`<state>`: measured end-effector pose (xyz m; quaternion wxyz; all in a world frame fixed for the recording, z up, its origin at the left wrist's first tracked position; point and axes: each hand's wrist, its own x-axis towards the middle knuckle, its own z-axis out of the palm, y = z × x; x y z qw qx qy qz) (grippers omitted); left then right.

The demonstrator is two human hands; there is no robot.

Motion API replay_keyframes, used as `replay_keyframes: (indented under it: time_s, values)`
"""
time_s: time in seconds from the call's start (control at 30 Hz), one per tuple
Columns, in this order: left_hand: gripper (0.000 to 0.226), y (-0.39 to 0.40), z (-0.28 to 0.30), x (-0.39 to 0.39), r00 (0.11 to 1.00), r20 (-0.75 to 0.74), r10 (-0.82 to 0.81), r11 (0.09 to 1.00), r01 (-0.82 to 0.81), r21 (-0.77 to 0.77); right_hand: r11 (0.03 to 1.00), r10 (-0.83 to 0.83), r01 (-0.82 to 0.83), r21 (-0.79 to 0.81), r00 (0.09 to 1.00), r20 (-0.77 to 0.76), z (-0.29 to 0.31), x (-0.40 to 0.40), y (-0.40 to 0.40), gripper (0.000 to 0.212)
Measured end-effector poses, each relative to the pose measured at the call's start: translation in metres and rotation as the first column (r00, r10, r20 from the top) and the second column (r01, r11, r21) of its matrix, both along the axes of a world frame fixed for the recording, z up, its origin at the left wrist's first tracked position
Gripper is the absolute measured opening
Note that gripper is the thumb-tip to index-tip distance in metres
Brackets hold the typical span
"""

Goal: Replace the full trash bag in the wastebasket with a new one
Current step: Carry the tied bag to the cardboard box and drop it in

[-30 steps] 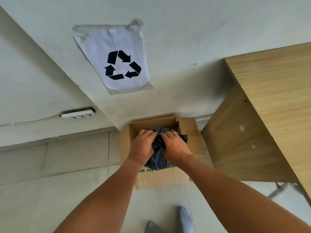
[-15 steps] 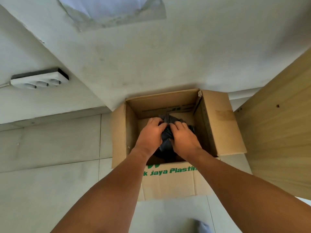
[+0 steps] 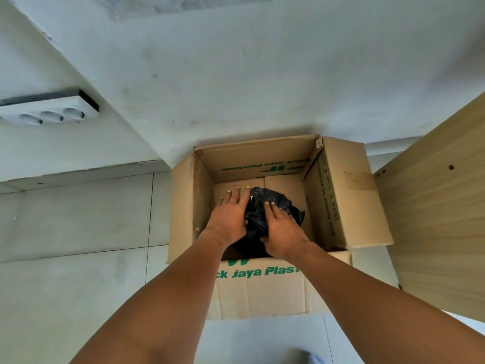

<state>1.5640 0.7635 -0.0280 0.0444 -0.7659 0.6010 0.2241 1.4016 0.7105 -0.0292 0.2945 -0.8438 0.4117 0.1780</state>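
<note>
Both hands flat, fingers straight: left hand [image 3: 231, 215], right hand [image 3: 282, 227] pressing black trash bag [image 3: 273, 203] between them, probably seating it in cardboard box [image 3: 341, 195].

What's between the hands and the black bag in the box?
Nothing visible. Both the left hand and right hand already rest flat-fingered on the crumpled black plastic bag inside the open brown cardboard box; its flaps are folded outward.

Soft, even daylight, no glare.
Wide-angle bend at edges: wall [image 3: 236, 74] & wood panel [image 3: 441, 206] lines bow. Inside of box [image 3: 183, 206] shaded, dark shadow under bag [image 3: 273, 206]. Bottom edge blurry; forearms soft.
</note>
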Motion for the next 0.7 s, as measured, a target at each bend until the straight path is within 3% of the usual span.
replay_keyframes:
  time_s: [0.1,0.33,0.7]
  values:
    - [0.095,0.005,0.019,-0.003,0.999,0.023,0.031,0.998,-0.033,0.051,1.000,0.004,-0.004,0.011,1.000,-0.014,0.015,-0.010,0.004,0.098]
    - [0.092,0.052,0.156,-0.030,0.994,-0.022,0.110,0.988,-0.107,0.113,1.000,-0.019,0.019,0.012,0.999,-0.050,0.149,-0.050,0.025,0.087]
    - [0.073,0.107,0.427,-0.061,0.988,0.006,0.156,0.985,-0.156,-0.074,0.999,0.006,-0.006,-0.035,1.000,0.001,0.409,-0.081,0.058,0.086]
